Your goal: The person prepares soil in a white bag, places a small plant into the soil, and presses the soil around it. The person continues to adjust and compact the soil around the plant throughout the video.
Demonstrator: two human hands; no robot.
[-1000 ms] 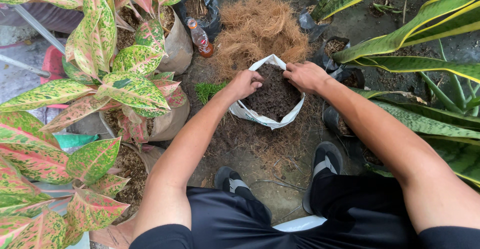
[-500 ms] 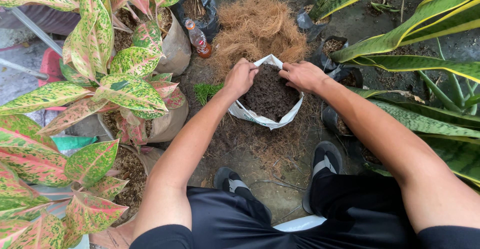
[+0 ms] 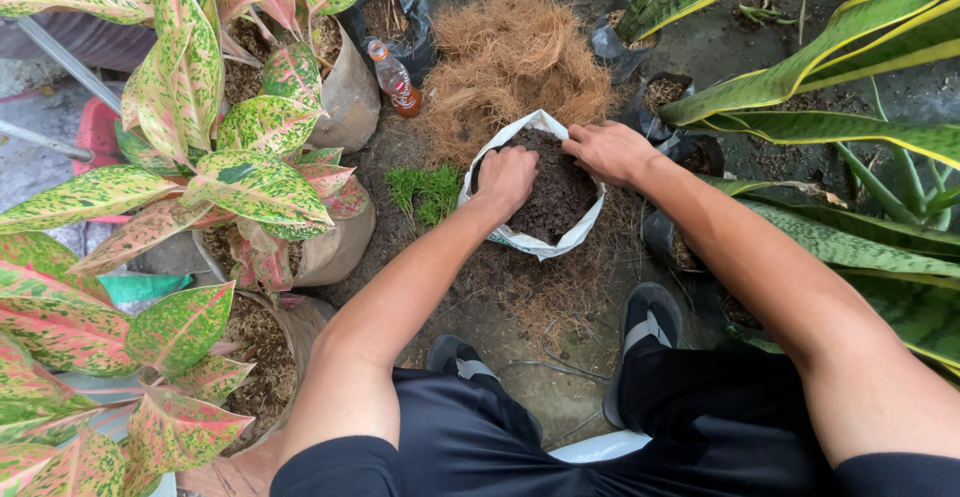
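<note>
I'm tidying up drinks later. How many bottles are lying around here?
1. A small plastic bottle with an orange cap stands tilted between the brown pot and the heap of coconut fibre. Leaves may hide others.

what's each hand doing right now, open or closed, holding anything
Left hand: curled shut, knuckles up, pressed into the soil of the white bag.
Right hand: fingers bent over the bag's far rim, touching it.

I see a white grow bag (image 3: 533, 238) standing open on the ground, its rim rolled down. Dark soil (image 3: 551, 192) fills it nearly to the rim.
</note>
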